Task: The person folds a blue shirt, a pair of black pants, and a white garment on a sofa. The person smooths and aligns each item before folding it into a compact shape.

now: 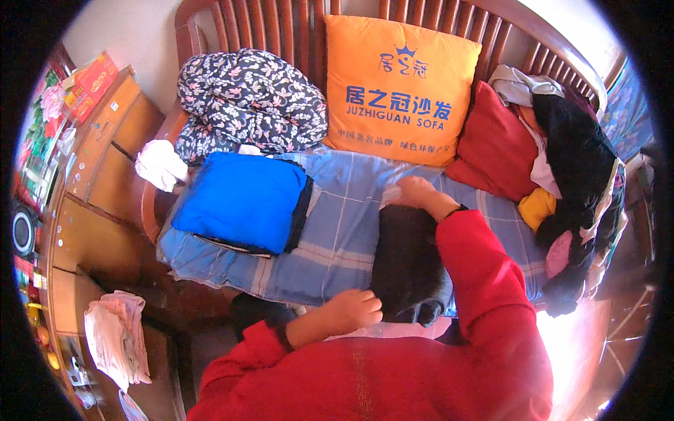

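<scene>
A black garment (405,258), folded into a long shape, lies on the blue plaid cover (337,237) of a wooden bench. My right hand (418,192) is at its far end, with a whitish bit of cloth by the fingers; its grip is hard to make out. Near the lower left corner of the black garment is my left hand (355,310), fingers curled, and whether it pinches the edge cannot be told. To the left, a folded bright blue garment (242,197) rests on darker folded cloth.
An orange cushion (400,89) leans on the slatted backrest (279,26). Floral black fabric (253,100) is bundled at back left, beside white cloth (161,164). Red cloth (495,142) and a black clothes heap (574,152) lie right. Pink folded clothes (118,337) are lower left, near a wooden cabinet (116,173).
</scene>
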The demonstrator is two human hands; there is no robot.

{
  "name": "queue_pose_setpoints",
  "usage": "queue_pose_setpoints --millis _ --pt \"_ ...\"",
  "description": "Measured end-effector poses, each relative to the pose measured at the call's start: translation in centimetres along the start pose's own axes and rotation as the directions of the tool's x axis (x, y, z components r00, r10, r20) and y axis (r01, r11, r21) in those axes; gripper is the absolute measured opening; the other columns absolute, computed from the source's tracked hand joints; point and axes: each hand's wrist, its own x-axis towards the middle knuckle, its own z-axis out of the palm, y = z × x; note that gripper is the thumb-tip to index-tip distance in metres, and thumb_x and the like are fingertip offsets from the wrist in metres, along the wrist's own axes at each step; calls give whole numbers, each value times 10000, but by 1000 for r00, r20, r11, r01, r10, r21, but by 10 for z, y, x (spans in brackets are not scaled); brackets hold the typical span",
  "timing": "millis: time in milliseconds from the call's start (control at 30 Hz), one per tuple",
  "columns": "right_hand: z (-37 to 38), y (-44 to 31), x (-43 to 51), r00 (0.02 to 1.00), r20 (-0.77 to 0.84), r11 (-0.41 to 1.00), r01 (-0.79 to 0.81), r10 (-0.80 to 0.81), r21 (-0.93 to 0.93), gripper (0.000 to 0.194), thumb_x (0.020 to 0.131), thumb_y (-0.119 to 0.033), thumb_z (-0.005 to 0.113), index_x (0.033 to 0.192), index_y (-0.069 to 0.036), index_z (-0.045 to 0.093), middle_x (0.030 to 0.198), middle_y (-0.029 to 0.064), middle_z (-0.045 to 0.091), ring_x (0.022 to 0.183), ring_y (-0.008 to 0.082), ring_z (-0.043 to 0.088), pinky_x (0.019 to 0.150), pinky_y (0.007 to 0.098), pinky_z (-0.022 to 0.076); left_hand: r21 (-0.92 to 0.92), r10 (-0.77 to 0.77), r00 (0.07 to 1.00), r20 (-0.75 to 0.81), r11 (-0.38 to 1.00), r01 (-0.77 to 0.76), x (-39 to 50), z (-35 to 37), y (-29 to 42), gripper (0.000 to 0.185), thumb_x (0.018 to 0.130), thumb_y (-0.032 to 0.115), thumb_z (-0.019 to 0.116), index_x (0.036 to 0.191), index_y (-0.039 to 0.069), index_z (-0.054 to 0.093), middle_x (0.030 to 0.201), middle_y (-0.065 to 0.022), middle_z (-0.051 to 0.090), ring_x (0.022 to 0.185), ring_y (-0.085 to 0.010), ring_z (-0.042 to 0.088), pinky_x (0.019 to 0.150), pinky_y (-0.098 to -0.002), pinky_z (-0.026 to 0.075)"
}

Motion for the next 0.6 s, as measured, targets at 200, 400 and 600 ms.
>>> queue_pose_setpoints --millis 200,400,600 --pt "-9 32 -15 973 -158 984 -159 169 75 498 779 -502 634 1092 -115 649 1126 186 637 1046 372 602 898 458 476 -45 0 989 149 999 6 -8 -6 4 94 703 156 630 743 109 558 815 -49 535 793 -234 562 677 -355 466" --pt "-2 46 -20 971 -73 958 -212 230 191 539 794 -524 609 1130 -104 645 1159 183 637 1100 342 597 913 441 471 -613 -826 563 20 435 660 12 -40 -7 267 792 203 708 978 35 615 939 -121 631 917 -238 617 810 -378 485" --pt "-49 27 -56 954 203 966 -242 219 92 444 901 -417 500 1155 -66 596 1094 190 662 1080 283 629 855 418 497 -607 -766 635 104 457 650 63 -8 -32 486 784 227 716 1176 -18 567 1055 -154 647 957 -227 625 819 -358 501"
